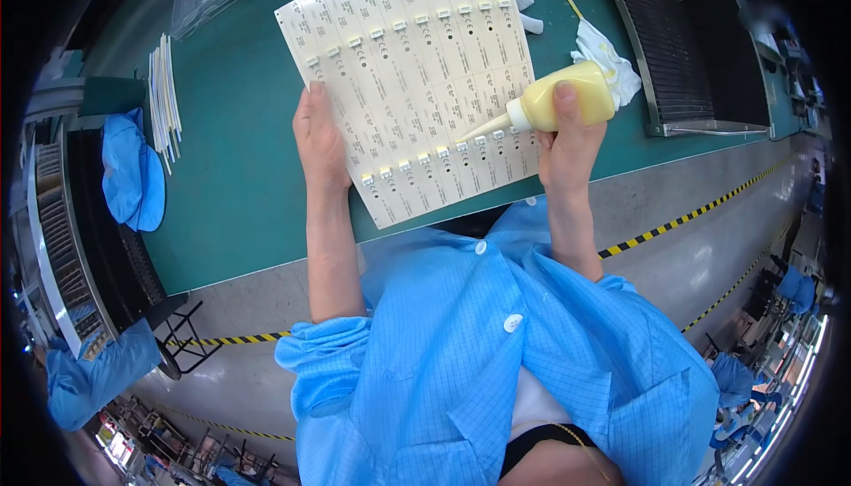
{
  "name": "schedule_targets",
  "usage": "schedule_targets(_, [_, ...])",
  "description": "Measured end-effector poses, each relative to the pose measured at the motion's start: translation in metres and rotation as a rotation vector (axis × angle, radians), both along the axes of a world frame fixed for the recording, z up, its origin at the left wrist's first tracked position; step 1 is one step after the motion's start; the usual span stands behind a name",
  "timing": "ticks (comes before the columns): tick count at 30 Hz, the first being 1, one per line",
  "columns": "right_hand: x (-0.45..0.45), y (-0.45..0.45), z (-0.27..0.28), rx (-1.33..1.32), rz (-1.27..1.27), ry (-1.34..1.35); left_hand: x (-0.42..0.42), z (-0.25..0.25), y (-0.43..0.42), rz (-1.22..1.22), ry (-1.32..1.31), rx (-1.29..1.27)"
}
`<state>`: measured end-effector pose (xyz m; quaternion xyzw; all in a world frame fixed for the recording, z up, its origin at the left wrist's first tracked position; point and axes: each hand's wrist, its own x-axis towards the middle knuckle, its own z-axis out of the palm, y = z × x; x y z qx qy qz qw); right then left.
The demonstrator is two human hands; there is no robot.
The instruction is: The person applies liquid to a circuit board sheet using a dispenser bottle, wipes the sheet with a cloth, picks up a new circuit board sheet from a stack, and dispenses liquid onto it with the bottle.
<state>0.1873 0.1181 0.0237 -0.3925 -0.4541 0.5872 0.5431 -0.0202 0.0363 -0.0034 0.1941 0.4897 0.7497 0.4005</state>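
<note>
A large white printed sheet [417, 78] with rows of small white parts lies tilted over the green table. My left hand [321, 142] grips its left edge, thumb on top and the other fingers hidden beneath. My right hand [570, 140] is closed around a yellow squeeze bottle [587, 96] near the sheet's right edge. The bottle's long thin nozzle points left, with its tip just over or touching the sheet near the lower row of parts; contact cannot be made out.
White sticks [163, 101] and a blue cloth item [133, 170] lie at the left of the green table [235, 158]. A white cloth [606, 56], a yellow stick and white gloves [525, 6] are behind the bottle. Black slotted racks [678, 56] flank the table.
</note>
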Motion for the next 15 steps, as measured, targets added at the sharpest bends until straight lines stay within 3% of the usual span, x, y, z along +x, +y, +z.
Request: schedule_targets(15, [-0.0003,0.0007,-0.0037,0.065,-0.004,-0.088,-0.0009,-0.0004,-0.0003,-0.010,0.018,0.003])
